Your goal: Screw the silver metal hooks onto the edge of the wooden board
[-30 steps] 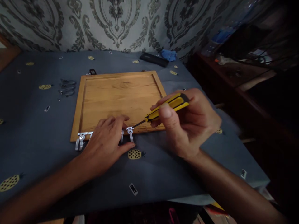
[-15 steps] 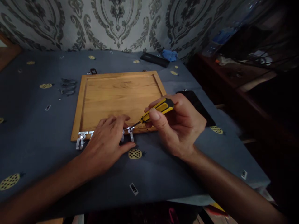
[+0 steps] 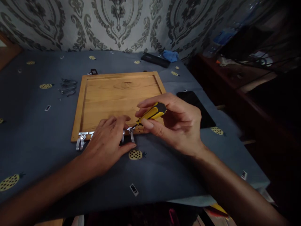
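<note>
Where the near edge of a light-brown wooden framed panel (image 3: 122, 94) carries a row of small metal fittings, a screwdriver with a yellow-and-black handle (image 3: 152, 113) slants down leftward, tip at the plate of the rightmost silver metal bracket (image 3: 132, 136). Whether it sits in a screw head: too small to tell.

Right hand (image 3: 182, 127) closed on the screwdriver handle in a fingertip pinch, thumb nearest the viewer, palm hollow.

Left hand (image 3: 105, 141) laid across the panel's near edge, partly open; thumb and forefinger spread to either side of the fittings, covering some. Whether the hidden fingers grip anything, cannot tell. A silver two-pronged bracket (image 3: 81, 142) shows at the panel's near left corner, prongs overhanging the edge.

Panel lies flat on a surface covered in dark blue-grey cloth (image 3: 94, 191) printed with yellow pineapples. Left of it, a loose cluster of grey metal pieces (image 3: 67, 88). To the right, partly behind the right hand, a flat black slab (image 3: 202, 110). At the far side, a long black case (image 3: 155, 60) beside a crumpled blue cloth (image 3: 170, 56). Beyond, a grey-and-white wall covering with ornate scrollwork (image 3: 117, 28).
</note>
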A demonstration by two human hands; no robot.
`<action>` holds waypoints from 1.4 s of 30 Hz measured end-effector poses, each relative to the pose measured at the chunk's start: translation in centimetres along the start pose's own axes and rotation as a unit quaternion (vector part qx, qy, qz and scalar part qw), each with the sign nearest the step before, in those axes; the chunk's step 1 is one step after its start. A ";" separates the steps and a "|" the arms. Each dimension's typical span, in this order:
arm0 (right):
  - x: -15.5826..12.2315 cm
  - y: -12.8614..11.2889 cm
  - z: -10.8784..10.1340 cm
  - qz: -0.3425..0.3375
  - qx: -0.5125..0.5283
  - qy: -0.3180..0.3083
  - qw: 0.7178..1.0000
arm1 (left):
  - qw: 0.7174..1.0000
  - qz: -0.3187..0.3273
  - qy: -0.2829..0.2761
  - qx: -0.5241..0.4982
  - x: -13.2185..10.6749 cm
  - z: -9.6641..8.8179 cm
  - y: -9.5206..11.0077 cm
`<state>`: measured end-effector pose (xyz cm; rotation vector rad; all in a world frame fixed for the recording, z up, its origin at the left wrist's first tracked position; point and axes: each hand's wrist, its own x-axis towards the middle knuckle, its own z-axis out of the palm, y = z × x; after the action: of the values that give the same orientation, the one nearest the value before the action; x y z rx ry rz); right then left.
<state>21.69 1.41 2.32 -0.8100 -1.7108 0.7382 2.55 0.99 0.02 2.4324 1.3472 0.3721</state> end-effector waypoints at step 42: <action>-0.7 0.6 0.9 -0.021 -0.096 0.108 0.989 | 1.000 -0.011 0.000 -0.012 0.0 -0.1 0.1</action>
<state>21.05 1.12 1.28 -0.9474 -1.6129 0.4433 2.63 1.00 0.11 2.3961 1.3602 0.3811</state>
